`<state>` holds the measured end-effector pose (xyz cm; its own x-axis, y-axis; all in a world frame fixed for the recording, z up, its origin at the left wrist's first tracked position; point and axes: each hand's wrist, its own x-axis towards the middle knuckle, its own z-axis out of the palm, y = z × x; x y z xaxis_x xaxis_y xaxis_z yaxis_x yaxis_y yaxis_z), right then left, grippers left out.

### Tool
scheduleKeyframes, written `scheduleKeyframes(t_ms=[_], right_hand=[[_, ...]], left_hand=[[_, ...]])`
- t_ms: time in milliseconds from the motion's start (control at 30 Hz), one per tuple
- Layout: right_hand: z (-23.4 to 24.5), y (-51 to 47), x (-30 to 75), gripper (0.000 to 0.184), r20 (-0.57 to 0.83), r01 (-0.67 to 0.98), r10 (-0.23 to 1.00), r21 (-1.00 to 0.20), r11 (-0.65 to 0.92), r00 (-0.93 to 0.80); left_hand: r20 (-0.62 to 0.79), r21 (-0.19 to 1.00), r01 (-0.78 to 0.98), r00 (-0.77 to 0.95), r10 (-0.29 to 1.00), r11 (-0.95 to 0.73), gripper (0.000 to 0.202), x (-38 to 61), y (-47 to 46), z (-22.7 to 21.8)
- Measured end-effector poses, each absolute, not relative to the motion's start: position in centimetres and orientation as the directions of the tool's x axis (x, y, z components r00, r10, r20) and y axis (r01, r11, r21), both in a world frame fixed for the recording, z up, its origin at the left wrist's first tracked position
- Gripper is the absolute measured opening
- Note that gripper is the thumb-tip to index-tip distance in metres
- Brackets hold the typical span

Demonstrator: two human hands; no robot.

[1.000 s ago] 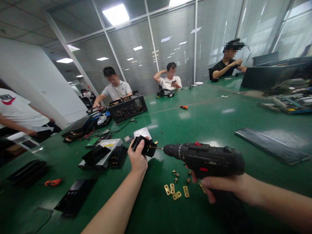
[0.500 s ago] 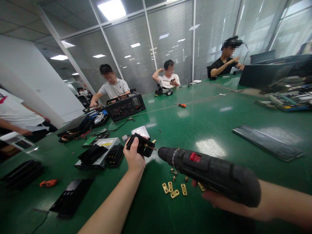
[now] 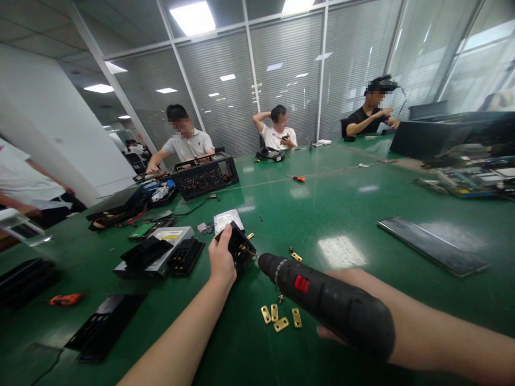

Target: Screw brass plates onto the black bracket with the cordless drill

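My left hand (image 3: 222,256) is closed round a black plastic block (image 3: 240,244) with brass parts inside, tilted above the table. A black cordless drill (image 3: 322,300) with a red switch lies in the grip of my right hand (image 3: 354,279); its body hides most of the fingers. The drill's thin bit (image 3: 256,255) points left and reaches to the block's open side. Whether it sits in a screw I cannot tell. Below the drill are several brass plates (image 3: 281,324) with two holes each. A small brass screw (image 3: 281,298) stands near them, and another brass plate (image 3: 296,257) lies beyond the drill.
Left of my arm lie black plastic housings (image 3: 107,324), an orange-handled tool (image 3: 66,299) and a silver drive (image 3: 161,257). A hard drive (image 3: 228,220) sits behind the block. At right is a dark flat panel (image 3: 432,245). People sit across the green table (image 3: 273,195), one behind a computer case (image 3: 205,176).
The drill has swung to point more up and left, its rear end nearer me. The block is turned a little in my left hand. The view has shifted slightly.
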<state>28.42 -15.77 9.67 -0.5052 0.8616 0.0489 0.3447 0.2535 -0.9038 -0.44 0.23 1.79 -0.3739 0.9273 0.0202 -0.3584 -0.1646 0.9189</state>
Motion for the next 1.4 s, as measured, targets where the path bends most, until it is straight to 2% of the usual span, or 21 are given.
scheduleKeyframes(t_ms=[33,100,167,233,400,533,667,800,1000,1167,1267,1400], right_hand=[[9.9,-15.8,28.3,0.014,0.039,0.329,0.854,-0.913,0.241,-0.519],[10.1,-16.0,27.9,0.024,-0.051,0.278,0.849,-0.954,0.114,-0.525],[9.7,-16.2,27.8,0.049,-0.188,0.228,0.843,-0.97,-0.08,-0.504],[9.0,-16.3,28.0,0.066,-0.227,0.199,0.85,-0.969,-0.147,-0.475],[8.9,-16.5,29.1,0.049,-0.266,0.285,0.907,-0.943,-0.174,-0.326],[9.2,-16.0,29.7,0.051,-0.287,0.262,0.893,-0.944,-0.202,-0.345],[8.1,-15.3,30.2,0.05,-0.258,0.245,0.878,-0.955,-0.169,-0.403],[7.6,-15.2,30.4,0.054,-0.268,0.32,0.879,-0.937,-0.142,-0.394],[9.1,-16.0,30.1,0.055,-0.25,0.335,0.889,-0.935,-0.118,-0.384],[10.2,-16.5,29.5,0.065,-0.265,0.327,0.902,-0.933,-0.151,-0.34],[10.2,-16.6,29.2,0.074,-0.197,0.27,0.894,-0.959,-0.09,-0.403],[10.2,-16.7,28.7,0.076,-0.022,0.244,0.878,-0.964,0.109,-0.478]], left_hand=[[0.025,0.918,-0.36,-0.373,0.927,-0.169,0.075,-0.4,0.2,1.7],[0.029,0.915,-0.364,-0.366,0.93,-0.172,0.072,-0.3,0.2,1.6],[0.026,0.914,-0.37,-0.359,0.933,-0.167,0.071,-0.2,0.2,1.6],[0.013,0.916,-0.371,-0.352,0.936,-0.152,0.069,0.0,0.2,1.7],[-0.018,0.917,-0.381,-0.329,0.944,-0.116,0.06,0.5,0.1,1.9],[0.011,0.914,-0.376,-0.358,0.934,-0.155,0.059,0.7,0.2,1.7],[0.035,0.915,-0.362,-0.367,0.93,-0.178,0.062,0.8,0.2,1.6],[0.033,0.91,-0.373,-0.371,0.928,-0.181,0.06,0.9,0.1,1.9],[0.021,0.906,-0.383,-0.387,0.922,-0.181,0.06,0.8,0.1,2.2],[0.02,0.908,-0.383,-0.358,0.934,-0.167,0.063,0.5,0.1,2.0],[0.037,0.907,-0.381,-0.351,0.936,-0.179,0.065,0.3,0.1,2.0],[0.071,0.902,-0.375,-0.361,0.93,-0.214,0.067,0.2,-0.1,2.1]])
